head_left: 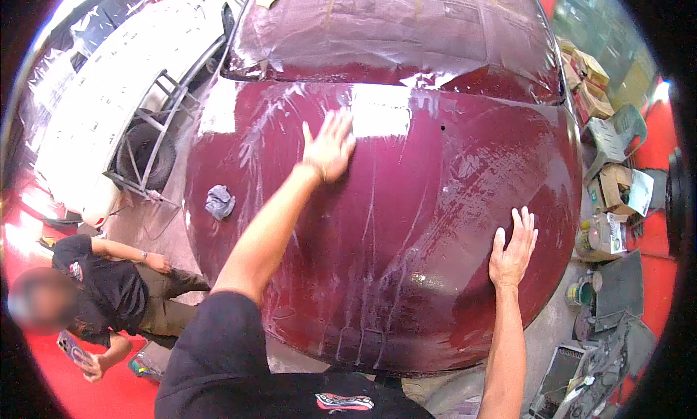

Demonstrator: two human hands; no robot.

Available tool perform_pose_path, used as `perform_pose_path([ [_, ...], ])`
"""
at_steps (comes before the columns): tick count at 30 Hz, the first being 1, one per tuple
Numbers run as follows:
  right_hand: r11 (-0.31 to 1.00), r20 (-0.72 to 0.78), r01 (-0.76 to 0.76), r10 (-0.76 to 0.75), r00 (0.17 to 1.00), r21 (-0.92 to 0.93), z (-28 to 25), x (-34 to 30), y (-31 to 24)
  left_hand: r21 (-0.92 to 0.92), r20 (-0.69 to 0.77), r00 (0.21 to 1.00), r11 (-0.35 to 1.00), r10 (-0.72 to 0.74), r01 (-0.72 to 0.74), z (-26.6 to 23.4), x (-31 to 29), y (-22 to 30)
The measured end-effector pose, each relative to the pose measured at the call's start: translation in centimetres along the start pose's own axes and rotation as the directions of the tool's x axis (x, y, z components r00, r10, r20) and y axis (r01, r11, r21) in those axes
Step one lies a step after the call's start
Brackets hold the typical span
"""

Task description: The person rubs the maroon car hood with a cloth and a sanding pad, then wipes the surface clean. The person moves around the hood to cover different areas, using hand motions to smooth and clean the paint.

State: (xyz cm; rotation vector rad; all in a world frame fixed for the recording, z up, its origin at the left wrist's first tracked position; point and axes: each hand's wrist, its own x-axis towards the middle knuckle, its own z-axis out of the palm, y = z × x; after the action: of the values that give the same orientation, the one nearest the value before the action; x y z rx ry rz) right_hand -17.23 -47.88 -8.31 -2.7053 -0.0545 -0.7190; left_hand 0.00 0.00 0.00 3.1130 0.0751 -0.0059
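Observation:
The wide, dark red car hood (406, 201) in front of me is wet, with whitish streaks running down it. My left hand (330, 145) lies flat on its upper middle, fingers spread, beside a bright light reflection. On the right side, my right hand (512, 248) rests with fingers stretched out, near a duller patch with whitish smears. Neither hand shows anything held. A crumpled grey cloth (220, 202) lies on the hood's left part. Above the hood, the windshield is covered with masking paper (392, 27) tinted the same red.
At the lower left stands a person (116, 288) holding a phone (75, 350). A white car body (109, 78), a metal frame (163, 121) and a tire (145, 154) are on the left. Cardboard boxes (594, 100), a plastic chair (613, 140) and buckets (581, 292) line the right.

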Motion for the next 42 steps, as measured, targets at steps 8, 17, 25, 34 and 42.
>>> perform_pose_path([
  [8,1.0,-0.002,0.018,-0.018,1.0,-0.011,-0.2,0.6,0.5,-0.007,-0.08,0.996,0.999,0.047,-0.047,3.0,-3.0,5.0],
  [17,1.0,0.014,0.003,-0.003,1.0,0.03,0.6,0.7,-0.8,-0.203,-0.191,0.878,0.893,-0.438,0.401,0.9,0.9,-6.7],
  [25,1.0,0.007,0.022,-0.022,1.0,-0.015,-0.1,0.5,0.1,-0.247,-0.213,0.976,0.964,0.045,-0.098,1.8,3.5,19.7],
  [34,1.0,-0.005,0.011,-0.011,1.0,0.001,0.9,0.5,-0.5,-0.175,-0.075,0.928,0.921,-0.364,0.347,1.9,5.0,-13.1],
  [42,0.999,0.022,0.012,-0.011,1.0,-0.037,-0.5,0.4,0.7,-0.162,-0.099,0.978,0.967,0.183,-0.198,0.4,4.3,13.7],
])
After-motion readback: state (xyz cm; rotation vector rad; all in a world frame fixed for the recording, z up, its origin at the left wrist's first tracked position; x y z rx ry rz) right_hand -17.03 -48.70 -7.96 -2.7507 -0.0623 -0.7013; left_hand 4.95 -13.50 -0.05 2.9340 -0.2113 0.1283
